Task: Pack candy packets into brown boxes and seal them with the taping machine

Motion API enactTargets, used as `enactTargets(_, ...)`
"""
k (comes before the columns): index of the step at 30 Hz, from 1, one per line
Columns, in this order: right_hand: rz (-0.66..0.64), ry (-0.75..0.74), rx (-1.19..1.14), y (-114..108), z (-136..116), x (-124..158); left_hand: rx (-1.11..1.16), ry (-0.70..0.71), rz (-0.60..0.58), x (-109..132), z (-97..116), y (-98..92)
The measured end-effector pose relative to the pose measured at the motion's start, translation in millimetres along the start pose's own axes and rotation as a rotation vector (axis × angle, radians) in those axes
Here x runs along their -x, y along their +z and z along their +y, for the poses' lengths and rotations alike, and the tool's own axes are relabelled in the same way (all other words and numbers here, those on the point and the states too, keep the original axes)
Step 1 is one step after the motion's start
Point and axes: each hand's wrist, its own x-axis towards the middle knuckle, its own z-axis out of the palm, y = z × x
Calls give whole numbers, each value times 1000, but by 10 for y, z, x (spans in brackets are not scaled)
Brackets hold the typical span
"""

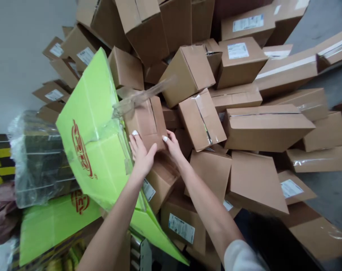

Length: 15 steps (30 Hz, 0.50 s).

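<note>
A small brown cardboard box point(150, 122) sits between my two hands in the middle of the pile. My left hand point(142, 153) grips its left and near side, fingers reaching between the box and a bright green sheet. My right hand point(173, 146) holds its right near corner, thumb on the front face. The bright green corrugated sheet point(103, 165) with red lettering leans along the box's left, its edge creased and taped. A loose strip of clear tape point(148, 94) stretches from that sheet across the top of the box. The box's underside is hidden.
Many cardboard boxes point(202, 120) lie heaped at odd angles ahead and to the right, some with white labels. At left are a plastic-wrapped bundle point(41, 158), a black-and-yellow striped barrier point(1, 158) and a second green sheet point(58, 226). A metal roller frame point(144, 256) shows at the bottom.
</note>
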Motion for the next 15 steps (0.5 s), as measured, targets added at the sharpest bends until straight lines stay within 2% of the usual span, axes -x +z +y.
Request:
enactTargets(3, -91, 99, 266, -42, 53, -86, -85, -52, -47, 152, -100, 120)
enactTargets(4, -98, 144, 371, -42, 54, -87, -97, -30, -98, 239, -87, 107)
enactTargets(6, -88, 226, 535, -7, 47, -64, -139, 104, -165, 414, -20, 1)
enactTargets(7, -76, 253, 582, 26, 44, -46, -177, 195, -148, 477, 17, -76)
enactTargets(9, -53, 271, 613, 110, 42, -6, -284, 317, -18, 508, 52, -240)
enactTargets(11, -19, 272, 595, 199, 45, 26, -407, 277, 94, 408, 2, -383)
enactTargets(15, 52, 242, 532, 337, 66, 20, -584, 9, 51, 145, -223, -657)
